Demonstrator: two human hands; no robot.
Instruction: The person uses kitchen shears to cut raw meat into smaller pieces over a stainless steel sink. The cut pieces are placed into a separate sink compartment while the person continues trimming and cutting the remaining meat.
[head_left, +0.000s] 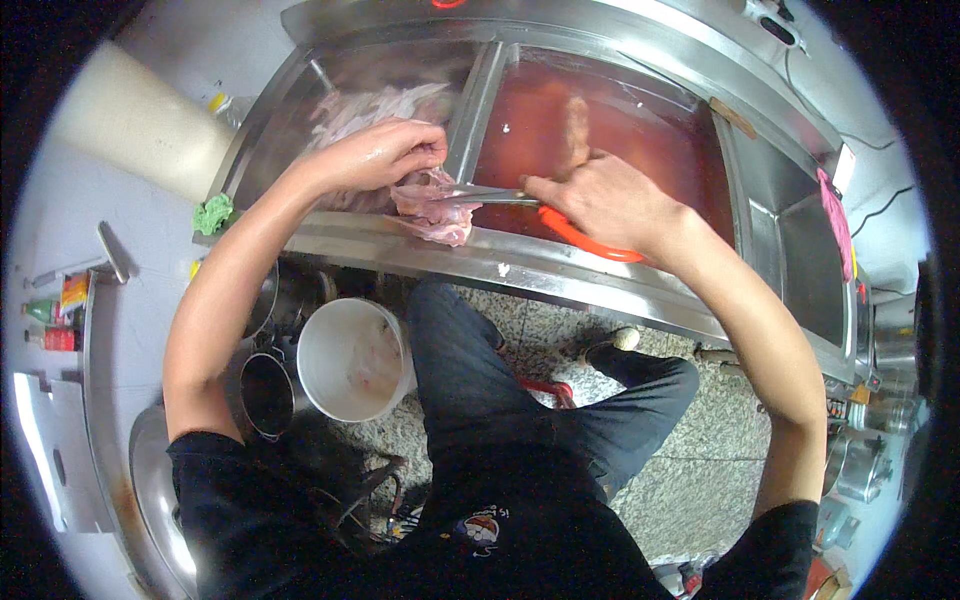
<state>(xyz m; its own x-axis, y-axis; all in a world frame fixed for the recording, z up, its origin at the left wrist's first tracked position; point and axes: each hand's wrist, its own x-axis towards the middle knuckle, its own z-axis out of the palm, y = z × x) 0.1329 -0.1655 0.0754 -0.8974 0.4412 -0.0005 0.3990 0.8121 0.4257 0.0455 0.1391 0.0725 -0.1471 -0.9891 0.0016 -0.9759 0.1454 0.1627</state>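
Note:
My left hand (409, 150) grips a piece of raw meat with skin and bone (431, 214), held over the front rim of a stainless steel sink (555, 266). My right hand (611, 199) holds kitchen scissors with orange handles (589, 240). Their blades reach left into the meat, and the tips are hidden in it. Behind my left hand, more pale raw meat pieces (375, 109) lie heaped in the left basin. Reddish, cloudy water (525, 105) fills the basin under my right hand. A blurred, pale, elongated thing (577, 124) shows just beyond that hand.
Below the sink stands a white plastic bucket (319, 375) with some pale scraps inside. Beside it is a dark metal pot (268, 397). A green scouring pad (214, 215) sits at the sink's left corner. A pink cloth (834, 214) hangs at the right rim.

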